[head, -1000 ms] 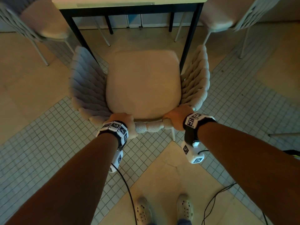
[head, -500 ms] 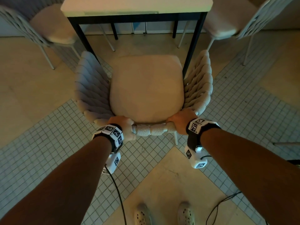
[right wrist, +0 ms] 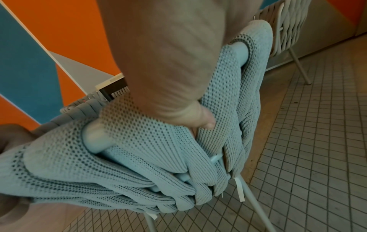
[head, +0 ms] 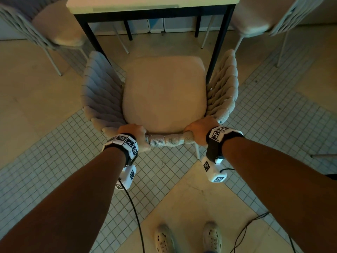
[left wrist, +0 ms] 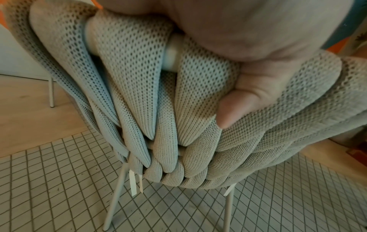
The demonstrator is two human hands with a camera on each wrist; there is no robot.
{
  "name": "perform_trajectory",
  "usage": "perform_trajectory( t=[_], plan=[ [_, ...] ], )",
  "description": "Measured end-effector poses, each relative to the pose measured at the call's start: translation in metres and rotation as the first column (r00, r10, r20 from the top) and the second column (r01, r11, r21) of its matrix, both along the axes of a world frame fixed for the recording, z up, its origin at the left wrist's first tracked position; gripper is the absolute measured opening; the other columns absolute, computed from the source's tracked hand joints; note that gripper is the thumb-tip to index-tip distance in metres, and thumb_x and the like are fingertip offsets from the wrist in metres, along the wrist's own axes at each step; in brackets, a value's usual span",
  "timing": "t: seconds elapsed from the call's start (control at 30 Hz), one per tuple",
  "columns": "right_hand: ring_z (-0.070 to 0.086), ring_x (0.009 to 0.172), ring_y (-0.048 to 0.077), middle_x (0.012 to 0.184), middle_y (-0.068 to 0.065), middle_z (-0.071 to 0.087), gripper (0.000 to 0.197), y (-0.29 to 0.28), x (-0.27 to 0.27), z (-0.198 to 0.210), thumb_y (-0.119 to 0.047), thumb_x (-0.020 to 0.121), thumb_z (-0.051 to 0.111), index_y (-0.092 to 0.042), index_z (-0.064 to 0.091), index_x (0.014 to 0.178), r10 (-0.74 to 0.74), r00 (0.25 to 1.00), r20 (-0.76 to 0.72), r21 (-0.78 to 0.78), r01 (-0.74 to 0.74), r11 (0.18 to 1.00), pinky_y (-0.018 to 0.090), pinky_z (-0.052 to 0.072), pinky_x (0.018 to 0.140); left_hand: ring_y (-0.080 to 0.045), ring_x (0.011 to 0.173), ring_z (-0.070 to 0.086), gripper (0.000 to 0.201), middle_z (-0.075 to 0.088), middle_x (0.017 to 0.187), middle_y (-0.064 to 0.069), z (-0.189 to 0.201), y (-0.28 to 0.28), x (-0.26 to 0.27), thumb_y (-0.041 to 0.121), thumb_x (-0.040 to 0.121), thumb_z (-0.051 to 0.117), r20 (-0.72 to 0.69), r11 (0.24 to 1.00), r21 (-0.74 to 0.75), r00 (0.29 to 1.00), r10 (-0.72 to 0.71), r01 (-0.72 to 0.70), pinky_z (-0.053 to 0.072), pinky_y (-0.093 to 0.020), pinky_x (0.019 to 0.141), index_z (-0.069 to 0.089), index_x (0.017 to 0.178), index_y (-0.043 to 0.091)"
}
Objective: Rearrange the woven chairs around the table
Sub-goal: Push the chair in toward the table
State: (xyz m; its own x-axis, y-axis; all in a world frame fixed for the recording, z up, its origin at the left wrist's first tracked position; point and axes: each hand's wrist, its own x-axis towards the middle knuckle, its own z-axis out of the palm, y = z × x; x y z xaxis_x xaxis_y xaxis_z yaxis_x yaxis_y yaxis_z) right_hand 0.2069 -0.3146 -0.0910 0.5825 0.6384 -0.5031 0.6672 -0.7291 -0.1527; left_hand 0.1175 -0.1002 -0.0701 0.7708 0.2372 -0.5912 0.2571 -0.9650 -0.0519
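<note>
A woven chair (head: 164,92) with a beige seat cushion stands in front of me, its seat facing the table (head: 151,4). My left hand (head: 134,133) grips the top rail of its backrest on the left, thumb (left wrist: 234,108) pressed into the woven straps (left wrist: 139,94). My right hand (head: 199,130) grips the same rail on the right, thumb (right wrist: 200,119) tucked between the straps (right wrist: 149,149). The chair's front edge sits near the table's black legs (head: 217,44).
A second woven chair (head: 42,28) stands at the table's left, a third (head: 264,19) at its right. Cables (head: 135,212) trail over the tiled floor (head: 45,161) by my feet (head: 187,236). An orange and blue wall (right wrist: 39,47) rises behind the table.
The chair and table sit lower in the head view than a second ago, with the seat's front edge further from the tabletop. Both hands keep their grip on the rail.
</note>
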Motion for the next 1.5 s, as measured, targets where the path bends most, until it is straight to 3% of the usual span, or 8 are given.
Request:
perform_trajectory(
  t=[0.17, 0.4, 0.6, 0.83, 1.03, 1.27, 1.5],
  plan=[
    [0.059, 0.083, 0.017, 0.083, -0.013, 0.062, 0.019, 0.002, -0.001, 0.001, -0.036, 0.091, 0.057, -0.042, 0.064, 0.107, 0.004, 1.0, 0.007, -0.014, -0.004, 1.0, 0.04, 0.044, 0.087, -0.018, 0.078, 0.065, 0.032, 0.069, 0.081, 0.006, -0.001, 0.001, -0.001, 0.044, 0.07, 0.072, 0.02, 1.0, -0.02, 1.0, 0.019, -0.019, 0.053, -0.03, 0.074, 0.069, 0.096, 0.025],
    [0.054, 0.079, 0.016, 0.088, -0.013, 0.065, 0.022, 0.0, 0.003, 0.003, -0.033, 0.091, 0.057, -0.043, 0.063, 0.11, 0.02, 1.0, -0.005, -0.038, -0.02, 0.999, 0.039, 0.046, 0.086, -0.017, 0.077, 0.066, 0.027, 0.07, 0.079, 0.006, -0.001, -0.001, 0.0, 0.041, 0.073, 0.072, 0.031, 0.999, -0.034, 0.999, 0.005, -0.004, 0.056, -0.033, 0.076, 0.069, 0.094, 0.025],
    [0.053, 0.077, 0.016, 0.08, -0.015, 0.06, 0.02, 0.0, 0.0, -0.003, -0.039, 0.09, 0.06, -0.043, 0.065, 0.109, 0.001, 1.0, 0.027, -0.027, 0.0, 1.0, 0.045, 0.046, 0.094, -0.015, 0.074, 0.065, 0.025, 0.069, 0.076, 0.006, -0.002, -0.001, 0.0, 0.043, 0.073, 0.072, 0.02, 1.0, -0.025, 1.0, 0.001, 0.0, 0.055, -0.031, 0.073, 0.068, 0.09, 0.024],
    [0.053, 0.079, 0.016, 0.094, -0.011, 0.069, 0.025, 0.0, 0.002, 0.004, -0.033, 0.092, 0.056, -0.042, 0.064, 0.113, 0.015, 1.0, -0.008, -0.032, -0.015, 0.999, 0.039, 0.047, 0.087, -0.016, 0.076, 0.065, 0.026, 0.068, 0.078, 0.006, -0.004, -0.002, 0.002, 0.044, 0.073, 0.072, 0.018, 1.0, -0.013, 1.0, -0.003, 0.003, 0.054, -0.031, 0.073, 0.066, 0.09, 0.025],
    [0.06, 0.096, 0.021, 0.102, -0.009, 0.069, 0.03, -0.005, 0.002, 0.013, -0.031, 0.092, 0.057, -0.044, 0.062, 0.119, 0.015, 1.0, 0.001, -0.042, -0.015, 0.999, 0.039, 0.044, 0.091, -0.015, 0.072, 0.064, 0.022, 0.068, 0.074, 0.006, -0.005, -0.006, 0.004, 0.04, 0.072, 0.071, 0.032, 1.0, -0.018, 0.999, -0.006, 0.007, 0.051, -0.029, 0.068, 0.065, 0.086, 0.025],
    [0.059, 0.09, 0.018, 0.096, -0.013, 0.068, 0.027, -0.005, 0.001, 0.013, -0.03, 0.091, 0.058, -0.042, 0.065, 0.113, 0.002, 1.0, -0.009, -0.033, -0.002, 0.999, 0.037, 0.044, 0.088, -0.013, 0.07, 0.067, 0.023, 0.069, 0.066, 0.009, -0.012, -0.004, 0.001, 0.043, 0.07, 0.07, 0.03, 0.999, -0.05, 0.999, 0.011, -0.01, 0.056, -0.031, 0.074, 0.063, 0.084, 0.026],
    [0.059, 0.088, 0.018, 0.094, -0.012, 0.068, 0.026, -0.006, 0.0, 0.008, -0.031, 0.091, 0.057, -0.043, 0.064, 0.114, 0.004, 1.0, 0.009, -0.03, -0.004, 1.0, 0.039, 0.045, 0.09, -0.014, 0.072, 0.065, 0.026, 0.069, 0.071, 0.008, -0.01, -0.004, 0.002, 0.042, 0.068, 0.071, 0.032, 0.999, -0.046, 0.999, 0.013, -0.011, 0.055, -0.031, 0.073, 0.065, 0.087, 0.025]
  ],
)
